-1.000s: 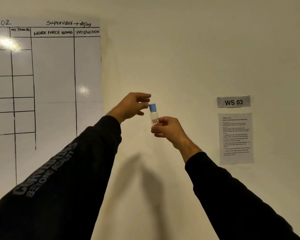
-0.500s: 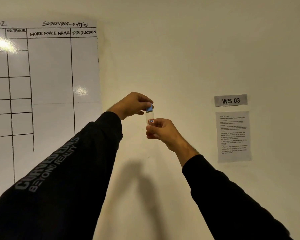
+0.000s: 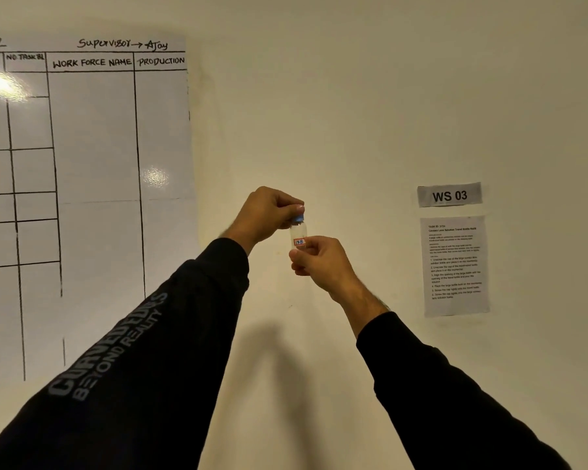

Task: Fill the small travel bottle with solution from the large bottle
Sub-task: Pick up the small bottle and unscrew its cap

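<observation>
The small travel bottle [image 3: 298,234] is clear, with a red-edged label and a blue cap [image 3: 298,217]. I hold it upright in the air in front of the wall. My right hand [image 3: 319,259] grips its lower body from the right. My left hand [image 3: 269,215] comes from above left, fingers closed around the blue cap and covering most of it. The large bottle is out of sight.
A whiteboard [image 3: 92,198] with a ruled table hangs on the cream wall at left. A "WS 03" sign [image 3: 449,195] and a printed instruction sheet [image 3: 455,266] hang at right. No table or counter shows.
My left hand has gone from open beside the cap to closed on it. Both hands and the bottle stay near the same spot.
</observation>
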